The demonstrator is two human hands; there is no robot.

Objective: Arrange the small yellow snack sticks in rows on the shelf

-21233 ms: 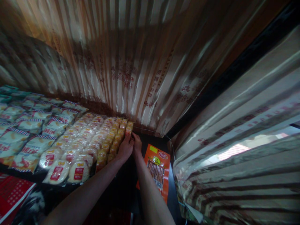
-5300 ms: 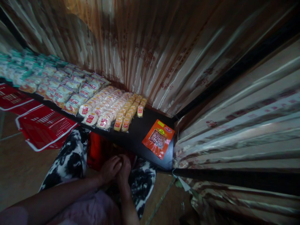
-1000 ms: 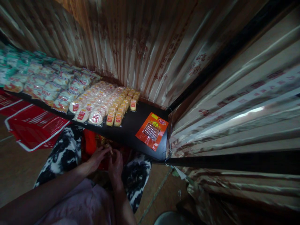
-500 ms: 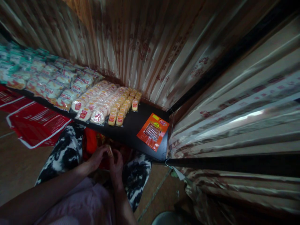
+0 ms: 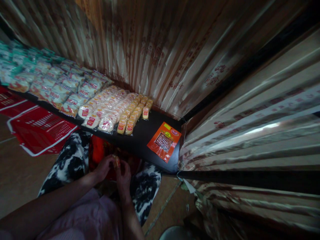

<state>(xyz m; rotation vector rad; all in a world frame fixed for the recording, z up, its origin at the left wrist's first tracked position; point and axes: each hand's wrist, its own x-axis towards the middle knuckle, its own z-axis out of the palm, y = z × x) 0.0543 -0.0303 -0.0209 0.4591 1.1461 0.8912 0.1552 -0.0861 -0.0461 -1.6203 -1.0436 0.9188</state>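
Between my two hands, over my lap, is a small yellowish wrapped packet (image 5: 116,162). My left hand (image 5: 105,167) pinches it from the left side, and my right hand (image 5: 123,175) holds it from the right. Beyond them, small yellow packets (image 5: 130,126) stand in rows on the black shelf (image 5: 140,143), beside round white wrapped pieces (image 5: 107,123). An orange flat pouch with a clear window (image 5: 164,141) lies at the shelf's right end.
White snack bags (image 5: 72,104) and green bags (image 5: 10,71) fill the shelf's left part. Red baskets (image 5: 42,128) with white handles sit below left. Something bright orange (image 5: 97,150) lies between my knees. Pleated curtains (image 5: 155,60) hang behind and at right.
The view has shifted slightly. The packet between my fingers shows a little more of its yellow side; my hands stay nearly in the same place.
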